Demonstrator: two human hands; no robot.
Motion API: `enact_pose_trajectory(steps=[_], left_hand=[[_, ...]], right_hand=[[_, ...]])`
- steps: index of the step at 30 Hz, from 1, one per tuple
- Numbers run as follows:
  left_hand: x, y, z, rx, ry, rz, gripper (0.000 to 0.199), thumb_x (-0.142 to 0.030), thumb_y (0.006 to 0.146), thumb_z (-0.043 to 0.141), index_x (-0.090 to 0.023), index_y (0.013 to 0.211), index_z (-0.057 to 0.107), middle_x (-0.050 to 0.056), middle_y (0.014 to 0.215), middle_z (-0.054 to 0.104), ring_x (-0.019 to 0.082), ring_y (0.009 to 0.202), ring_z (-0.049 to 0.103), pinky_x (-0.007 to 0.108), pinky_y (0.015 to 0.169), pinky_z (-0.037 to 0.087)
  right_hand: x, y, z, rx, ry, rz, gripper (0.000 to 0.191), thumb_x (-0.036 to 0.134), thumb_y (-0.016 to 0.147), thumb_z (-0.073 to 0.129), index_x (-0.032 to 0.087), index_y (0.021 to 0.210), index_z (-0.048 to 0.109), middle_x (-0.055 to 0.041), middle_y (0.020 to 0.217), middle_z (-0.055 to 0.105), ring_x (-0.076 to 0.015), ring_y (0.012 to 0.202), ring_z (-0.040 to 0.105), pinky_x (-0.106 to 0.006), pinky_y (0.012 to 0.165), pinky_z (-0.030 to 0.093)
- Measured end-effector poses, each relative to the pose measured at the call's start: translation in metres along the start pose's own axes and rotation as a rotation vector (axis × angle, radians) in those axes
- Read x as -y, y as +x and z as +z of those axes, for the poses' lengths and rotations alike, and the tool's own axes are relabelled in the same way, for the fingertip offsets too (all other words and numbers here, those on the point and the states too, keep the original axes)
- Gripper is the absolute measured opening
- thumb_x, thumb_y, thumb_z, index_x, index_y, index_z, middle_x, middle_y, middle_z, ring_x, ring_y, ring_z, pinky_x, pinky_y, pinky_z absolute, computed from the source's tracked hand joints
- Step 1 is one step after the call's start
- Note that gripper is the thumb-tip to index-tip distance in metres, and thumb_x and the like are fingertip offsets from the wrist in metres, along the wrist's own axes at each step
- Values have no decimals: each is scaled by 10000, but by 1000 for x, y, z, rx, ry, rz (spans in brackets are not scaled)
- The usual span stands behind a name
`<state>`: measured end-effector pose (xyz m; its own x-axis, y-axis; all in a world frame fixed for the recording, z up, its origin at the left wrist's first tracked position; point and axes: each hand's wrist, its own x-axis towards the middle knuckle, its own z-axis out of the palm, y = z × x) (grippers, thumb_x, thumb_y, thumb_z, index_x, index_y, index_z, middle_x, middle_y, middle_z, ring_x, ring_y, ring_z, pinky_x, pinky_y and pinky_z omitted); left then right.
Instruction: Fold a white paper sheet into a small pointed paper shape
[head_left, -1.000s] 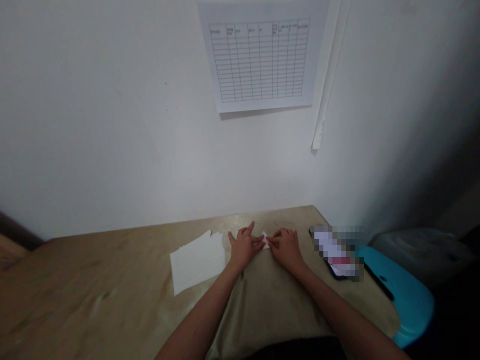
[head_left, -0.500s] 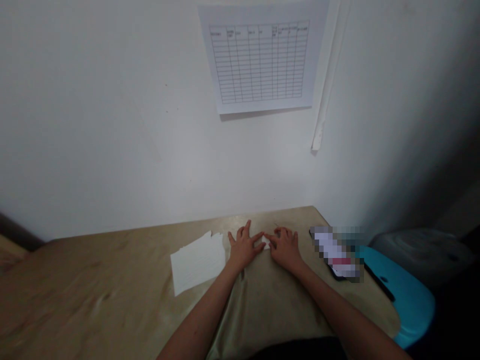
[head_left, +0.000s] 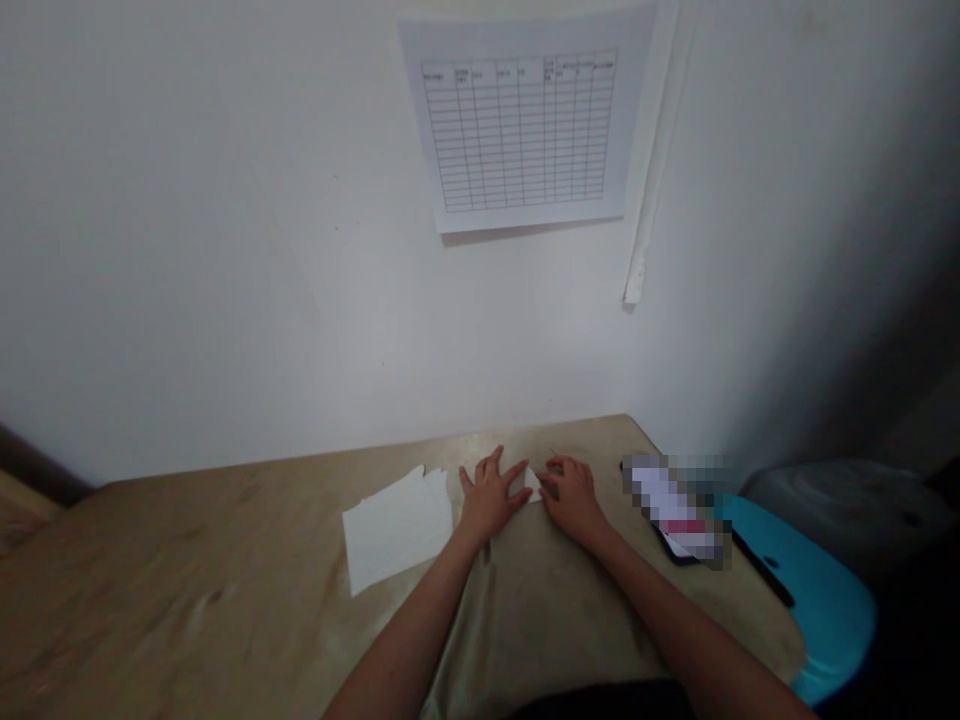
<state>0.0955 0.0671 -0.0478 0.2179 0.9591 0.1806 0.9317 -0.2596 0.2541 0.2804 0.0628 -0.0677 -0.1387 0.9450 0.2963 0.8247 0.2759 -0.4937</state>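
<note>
A small folded piece of white paper (head_left: 532, 486) lies on the table between my two hands, its top coming to a point. My left hand (head_left: 489, 496) holds the paper's left side with thumb and index fingertip, while the other fingers spread out over the table. On the opposite side, my right hand (head_left: 571, 497) has its thumb and index finger pressed on the paper's right edge, the remaining fingers bent. Left of my left hand lies a larger white sheet stack (head_left: 397, 530) with a ragged, torn upper right edge.
The table (head_left: 225, 560) has a brown, creased cover and stands against a white wall. A phone (head_left: 675, 510), partly blurred out, lies near the right edge. Beyond it are a turquoise stool or seat (head_left: 825, 590) and a dark stick-like object (head_left: 761, 568). A printed chart (head_left: 529, 130) hangs above.
The fingertips have drawn slightly apart, so more of the small paper shows, with its pointed top visible. Both hands stay at the same place on the table.
</note>
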Motion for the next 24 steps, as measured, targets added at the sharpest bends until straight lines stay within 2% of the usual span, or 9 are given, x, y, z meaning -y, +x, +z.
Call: enact_pose_trajectory(steps=[6,13,18,24], left_hand=[[2,0,2,-36,-52,27,516,-481,858,683,-499,1354,543,57,1600,344,368,1431,333,790,1096,101],[2,0,1,-59,-93,24,280,-396,866,692,-406,1146,696,45,1568,399,349,1419,353,787,1096,114],[2,1,-2,-106,-117,21,146,-274,847,710,-305,990,703,39,1532,451,322,1387,403,758,1106,165],[3,0,-4,-203,-174,62,104,-221,833,720,-276,919,697,41,1475,511,291,1355,446,719,1126,177]], right_hand=[[-6,3,5,-18,73,-13,269,215,839,663,281,1086,746,-85,1244,612,-259,1232,478,-465,1111,256],[-6,4,4,2,96,-13,231,199,823,673,299,1009,766,-68,1228,628,-255,1228,479,-455,1098,259],[-4,3,2,-19,88,-27,223,263,834,690,283,1044,761,-84,1220,629,-258,1215,483,-455,1093,268],[-4,3,-1,-33,121,-48,120,319,812,729,278,912,782,-64,1122,674,-251,1144,517,-421,1045,318]])
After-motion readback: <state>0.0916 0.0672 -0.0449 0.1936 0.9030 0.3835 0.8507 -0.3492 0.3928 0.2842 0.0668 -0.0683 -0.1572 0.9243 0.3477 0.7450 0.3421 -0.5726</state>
